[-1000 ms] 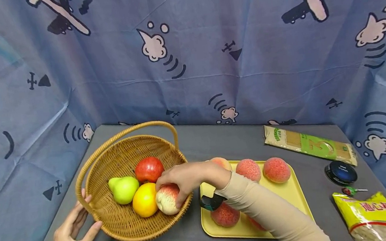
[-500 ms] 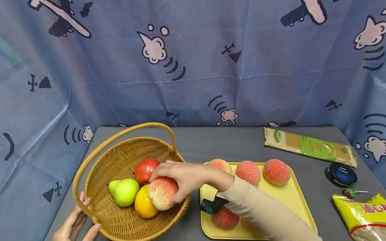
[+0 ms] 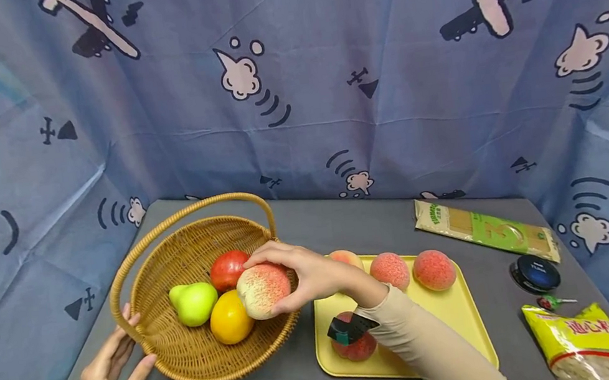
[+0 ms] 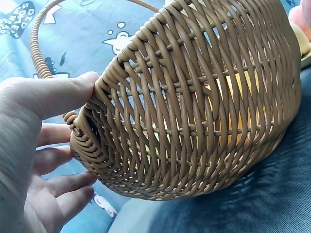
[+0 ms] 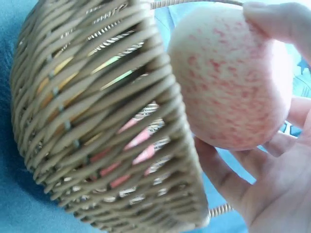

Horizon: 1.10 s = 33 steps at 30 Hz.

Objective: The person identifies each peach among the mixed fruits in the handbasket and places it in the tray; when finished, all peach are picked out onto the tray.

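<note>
My right hand grips a pale, red-speckled peach over the right side of a wicker basket. In the right wrist view the peach sits between thumb and fingers, just beyond the basket's rim. Inside the basket lie a green pear, an orange and a red apple. At the basket's left, my left hand holds the rim near the handle's foot. The left wrist view has its thumb on the near side of the weave and the fingers behind.
Right of the basket is a yellow tray with several peaches, partly covered by my right forearm. Farther right lie a noodle packet, a round dark tin, a lollipop and a yellow bag. A patterned curtain closes the back.
My right hand has raised the peach from beside the orange, up and slightly right, toward the basket's right rim. My left hand has stayed on the basket, which has shifted slightly left.
</note>
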Tool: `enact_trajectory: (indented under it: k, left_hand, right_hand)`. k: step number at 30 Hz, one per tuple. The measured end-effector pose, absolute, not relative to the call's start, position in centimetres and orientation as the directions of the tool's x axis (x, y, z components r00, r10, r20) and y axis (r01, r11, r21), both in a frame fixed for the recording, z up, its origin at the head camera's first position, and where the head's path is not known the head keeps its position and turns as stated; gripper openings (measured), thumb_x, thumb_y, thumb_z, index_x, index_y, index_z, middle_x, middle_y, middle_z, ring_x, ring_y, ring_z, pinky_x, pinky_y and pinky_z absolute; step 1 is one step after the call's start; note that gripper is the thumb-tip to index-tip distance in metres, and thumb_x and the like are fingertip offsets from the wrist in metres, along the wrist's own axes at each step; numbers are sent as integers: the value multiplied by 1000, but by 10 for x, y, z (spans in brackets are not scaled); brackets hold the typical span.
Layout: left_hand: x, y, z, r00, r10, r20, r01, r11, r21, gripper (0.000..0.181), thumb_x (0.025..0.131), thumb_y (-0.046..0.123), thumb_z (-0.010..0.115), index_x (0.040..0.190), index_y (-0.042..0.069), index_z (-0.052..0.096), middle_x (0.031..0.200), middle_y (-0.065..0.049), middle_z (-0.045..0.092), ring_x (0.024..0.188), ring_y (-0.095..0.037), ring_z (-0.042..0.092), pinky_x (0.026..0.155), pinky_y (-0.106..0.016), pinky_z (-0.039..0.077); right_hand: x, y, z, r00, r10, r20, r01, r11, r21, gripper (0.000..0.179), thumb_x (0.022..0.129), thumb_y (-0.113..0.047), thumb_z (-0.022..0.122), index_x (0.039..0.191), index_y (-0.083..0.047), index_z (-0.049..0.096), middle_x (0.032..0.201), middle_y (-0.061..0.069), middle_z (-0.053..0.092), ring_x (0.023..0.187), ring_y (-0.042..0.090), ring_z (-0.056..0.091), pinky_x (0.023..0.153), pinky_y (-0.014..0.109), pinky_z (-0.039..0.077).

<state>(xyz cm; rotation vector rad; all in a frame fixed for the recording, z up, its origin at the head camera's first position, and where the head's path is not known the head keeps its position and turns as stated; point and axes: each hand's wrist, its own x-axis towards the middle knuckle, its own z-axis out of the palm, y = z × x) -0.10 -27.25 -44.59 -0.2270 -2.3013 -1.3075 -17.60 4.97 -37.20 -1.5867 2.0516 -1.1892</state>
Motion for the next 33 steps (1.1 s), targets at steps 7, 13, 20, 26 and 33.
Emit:
enact_trajectory:
  k: [7,13,20,26,33]
  left_hand:
    - [-1,-272,-446,-872,-84,482,370,533,761,74,69,-26,67,137,-9,42,144,-1,46,129,1,44,101,-8,41]
    - [-1,-272,-445,-893,-86,442,327,551,768,74,71,-24,67,138,-7,42,148,-4,42,130,2,42,101,-7,41]
    - [-2,-273,-444,-884,-56,464,371,518,770,73,70,-26,65,138,-10,41,153,-17,30,136,-4,37,103,-10,40]
    - [-2,-273,-443,-875,-55,481,390,510,767,74,69,-28,65,137,-12,41,152,-17,32,135,-4,38,103,-10,40]
    - [1,-270,-443,-897,-86,434,322,546,774,72,71,-26,65,138,-9,41,153,-15,31,134,-1,38,102,-8,40]
  right_hand:
    - [-168,82,-373,-432,-855,288,-598,33,-801,71,72,-15,83,134,-9,50,134,5,48,118,16,48,97,27,51]
    - [-156,124,-377,-569,-774,277,-498,56,-866,75,70,-8,84,135,-4,48,135,9,46,118,15,50,96,24,52]
    - [-142,180,-387,-691,-655,307,-490,111,-865,75,68,0,83,134,-3,48,133,14,48,120,12,50,98,18,49]
    - [-122,229,-398,-792,-543,281,-454,214,-865,75,69,9,79,136,2,46,136,10,45,119,6,50,94,13,49]
    - [-98,277,-414,-869,-433,241,-387,291,-875,76,71,14,74,138,5,41,137,8,44,124,1,45,95,8,46]
